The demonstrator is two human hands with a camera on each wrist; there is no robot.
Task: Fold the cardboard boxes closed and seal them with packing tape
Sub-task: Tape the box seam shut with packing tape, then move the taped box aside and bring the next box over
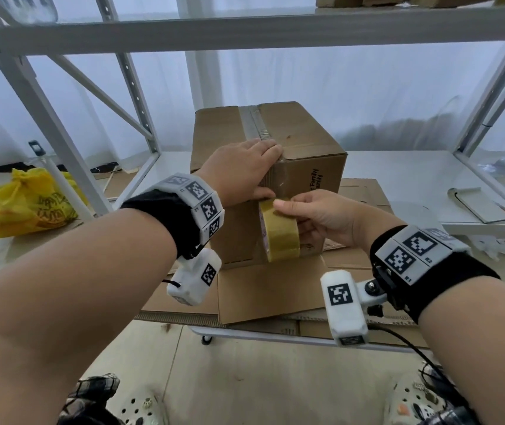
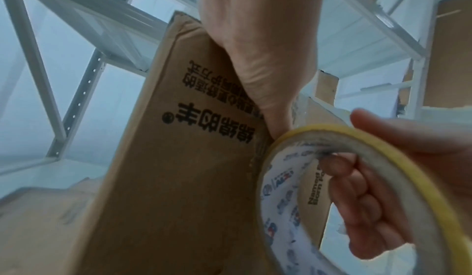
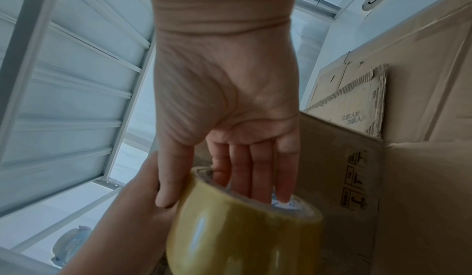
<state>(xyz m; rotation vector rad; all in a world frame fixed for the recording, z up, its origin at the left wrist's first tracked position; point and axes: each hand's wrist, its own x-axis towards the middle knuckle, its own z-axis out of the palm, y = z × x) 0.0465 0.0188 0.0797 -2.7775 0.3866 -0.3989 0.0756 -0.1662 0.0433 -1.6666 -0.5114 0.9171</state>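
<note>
Cardboard box [image 1: 275,167] stands on flattened cartons [image 1: 263,292] near the shelf's front edge, flaps folded, top seam taped. Left hand [image 1: 239,173] presses its near top edge; right hand [image 1: 321,219] grips the tape roll [image 1: 279,231] against the front face, strip uncut.

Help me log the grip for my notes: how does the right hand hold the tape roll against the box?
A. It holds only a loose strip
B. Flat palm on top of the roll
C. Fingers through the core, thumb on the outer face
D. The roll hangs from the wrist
C: in the right wrist view the right hand has fingers inside the core of the tape roll, thumb on the outside, beside the cardboard box.
</note>
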